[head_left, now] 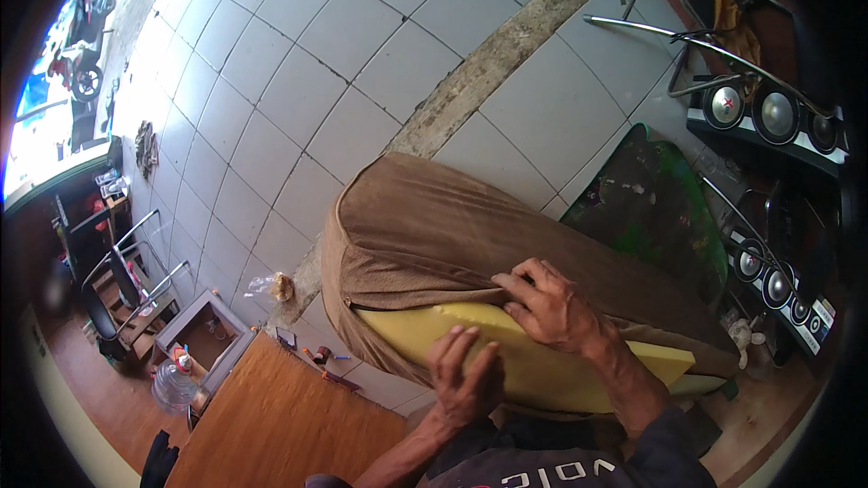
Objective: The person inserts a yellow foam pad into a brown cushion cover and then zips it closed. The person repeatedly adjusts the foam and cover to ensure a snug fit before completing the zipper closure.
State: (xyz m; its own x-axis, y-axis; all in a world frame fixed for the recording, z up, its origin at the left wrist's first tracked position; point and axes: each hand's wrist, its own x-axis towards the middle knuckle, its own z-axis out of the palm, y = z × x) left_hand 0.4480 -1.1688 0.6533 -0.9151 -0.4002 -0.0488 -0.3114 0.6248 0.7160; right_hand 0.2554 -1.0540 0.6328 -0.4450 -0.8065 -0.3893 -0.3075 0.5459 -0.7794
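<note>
Nearest the torso, the left hand (466, 375) curls loosely over the smooth yellow foam slab (538, 369), its contact uncertain, while the right hand (551, 307) seems to pinch the opening's edge on the brown fabric cover (425, 217) around it. Pressing the springy foam down while lifting that slack, wrinkled cloth should limit snagging; beyond the cover's rounded end lie glossy, pale square floor tiles (307, 81).

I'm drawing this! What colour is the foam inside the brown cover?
The foam is yellow, best seen in the head view.
</note>
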